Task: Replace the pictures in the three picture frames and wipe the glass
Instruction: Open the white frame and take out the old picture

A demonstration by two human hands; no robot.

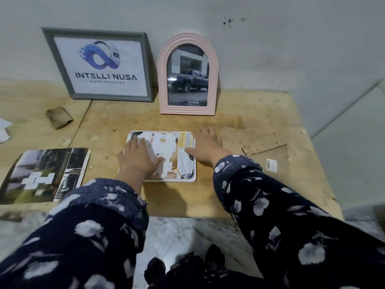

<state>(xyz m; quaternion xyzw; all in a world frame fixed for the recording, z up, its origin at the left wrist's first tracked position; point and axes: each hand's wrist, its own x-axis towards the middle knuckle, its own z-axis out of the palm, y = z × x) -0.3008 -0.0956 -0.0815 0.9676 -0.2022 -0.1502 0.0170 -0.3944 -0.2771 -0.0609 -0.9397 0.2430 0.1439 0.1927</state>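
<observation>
Wooden tabletop, set against a grey wall.

White frame: lies flat at the middle of the tabletop, filled with a picture of pale paper scraps and a yellow slip.

Left hand: palm down on the left half of the white frame, fingers straight and close together, pressing flat, nothing pinched.

Right hand: fingers spread, resting over the frame's upper right corner and onto the tabletop beside it, nothing gripped.

Grey frame: leans upright on the wall at back left, showing a blue logo and the words INTELLI NUSA.

Pink arched frame: stands just right of the grey one, holding a photo of a dark pickup truck.

Loose photo print: lies flat at left.

Brown backing board: lies right of the white frame.

Dark cloth: crumpled, in front of the grey frame.

Sleeves: dark blue, floral.
</observation>
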